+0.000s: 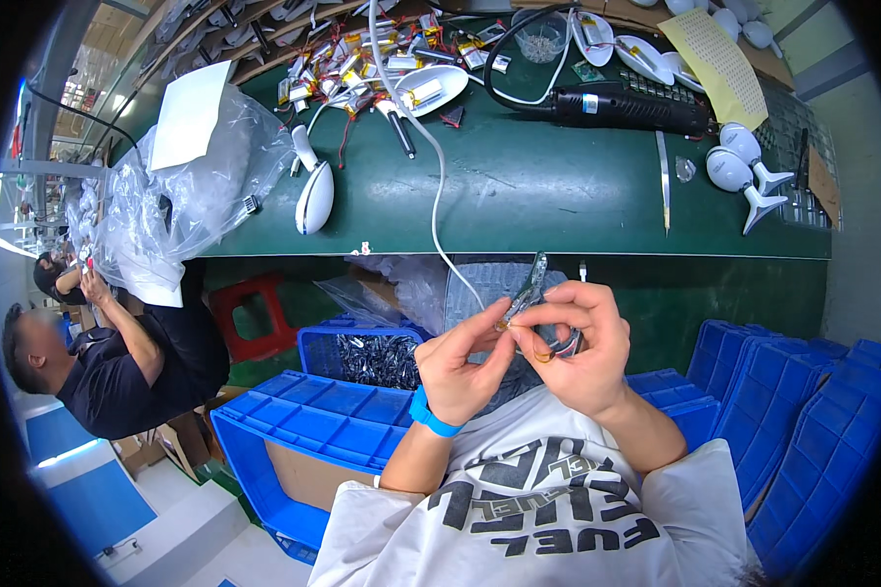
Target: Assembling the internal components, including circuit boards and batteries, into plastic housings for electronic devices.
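My left hand [463,364] and my right hand [582,342] meet in front of my chest, just off the table's near edge. Both are closed in pinches, the fingertips almost touching. Between them is a small dark, shiny, elongated piece [529,284] that sticks up past my right fingers; its kind is unclear. A small yellowish bit shows at the fingertips, too small to name. Something dark and curved [566,342] shows partly under my right fingers. What my left fingertips pinch is mostly hidden.
On the green table [548,210] lie silver pouch batteries [347,73], white oval shells [436,90], a black corded tool [626,108], tweezers [664,181] and a plastic bag [225,147]. A white cable [440,186] hangs over the edge. Blue crates [313,421] flank me; another person [117,362] works at left.
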The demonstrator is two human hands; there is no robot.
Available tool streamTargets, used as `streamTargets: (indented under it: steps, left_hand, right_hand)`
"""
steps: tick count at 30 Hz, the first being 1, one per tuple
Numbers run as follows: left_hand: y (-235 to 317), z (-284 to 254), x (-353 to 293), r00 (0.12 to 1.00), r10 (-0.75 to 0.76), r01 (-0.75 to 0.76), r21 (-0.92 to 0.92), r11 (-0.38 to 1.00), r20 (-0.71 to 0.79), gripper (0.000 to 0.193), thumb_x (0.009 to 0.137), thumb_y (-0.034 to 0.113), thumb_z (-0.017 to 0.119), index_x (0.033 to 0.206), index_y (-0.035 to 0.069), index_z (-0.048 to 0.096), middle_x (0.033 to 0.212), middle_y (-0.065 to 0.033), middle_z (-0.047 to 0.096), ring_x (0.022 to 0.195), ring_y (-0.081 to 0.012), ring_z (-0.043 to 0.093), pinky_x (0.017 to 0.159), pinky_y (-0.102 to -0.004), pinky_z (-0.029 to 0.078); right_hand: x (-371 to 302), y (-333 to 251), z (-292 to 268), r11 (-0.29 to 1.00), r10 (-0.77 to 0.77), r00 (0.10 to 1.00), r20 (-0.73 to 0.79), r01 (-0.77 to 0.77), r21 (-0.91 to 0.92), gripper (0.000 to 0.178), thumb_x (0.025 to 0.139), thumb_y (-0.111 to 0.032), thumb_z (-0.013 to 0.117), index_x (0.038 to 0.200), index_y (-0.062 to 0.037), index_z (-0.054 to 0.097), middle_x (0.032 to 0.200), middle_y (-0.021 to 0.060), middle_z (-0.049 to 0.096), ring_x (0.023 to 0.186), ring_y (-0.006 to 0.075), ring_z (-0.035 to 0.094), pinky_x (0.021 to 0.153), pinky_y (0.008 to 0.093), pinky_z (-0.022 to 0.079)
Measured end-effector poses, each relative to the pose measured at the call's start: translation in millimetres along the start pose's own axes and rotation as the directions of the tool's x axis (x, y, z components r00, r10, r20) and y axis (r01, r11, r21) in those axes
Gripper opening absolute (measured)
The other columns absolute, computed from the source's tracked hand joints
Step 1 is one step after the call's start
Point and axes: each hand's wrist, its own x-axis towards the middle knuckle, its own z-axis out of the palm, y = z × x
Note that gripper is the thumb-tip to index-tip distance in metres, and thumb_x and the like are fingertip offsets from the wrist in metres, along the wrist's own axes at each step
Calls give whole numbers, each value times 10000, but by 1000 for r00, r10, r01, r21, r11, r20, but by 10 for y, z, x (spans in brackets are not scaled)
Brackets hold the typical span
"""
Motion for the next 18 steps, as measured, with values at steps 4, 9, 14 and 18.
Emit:
streamTargets:
  steps: [4, 9, 14, 18]
  left_hand:
    - [2, 4, 3, 1000, 0, 0, -8, 1000, 4, 369, 773, -49, 733, 1133, -4, 669, 896, -124, 726, 791, -165, 722, 689, -256, 577]
    - [-6, -6, 1, 1000, 0, 0, 4, 1000, 18, 369, 772, -51, 730, 1133, -3, 669, 912, -124, 727, 797, -170, 724, 701, -257, 575]
    - [9, -17, 8, 1000, -2, 1, 18, 1000, 28, 365, 772, -52, 728, 1130, -3, 670, 917, -126, 727, 797, -171, 724, 701, -255, 574]
    - [6, -14, 8, 1000, 6, -7, 21, 1000, 25, 360, 771, -52, 727, 1123, -1, 672, 912, -124, 728, 793, -171, 725, 697, -254, 571]
  right_hand:
    - [-25, 2, 11, 994, 73, 997, -40, -69, 79, 328, 667, -10, 830, 945, -53, 661, 978, 42, 665, 688, 107, 538, 508, 231, 424]
    - [-17, -4, -6, 990, 105, 994, -8, -104, 94, 342, 672, -11, 827, 959, -48, 645, 983, 48, 673, 649, 95, 526, 509, 225, 421]
    - [-3, -3, -8, 992, 96, 995, -1, -96, 88, 384, 693, -6, 817, 997, -31, 584, 900, 28, 694, 606, 55, 485, 519, 200, 398]
    - [0, 8, -19, 997, 67, 997, 34, -68, 36, 452, 712, 2, 805, 1051, -13, 508, 817, 11, 718, 580, 21, 452, 533, 176, 378]
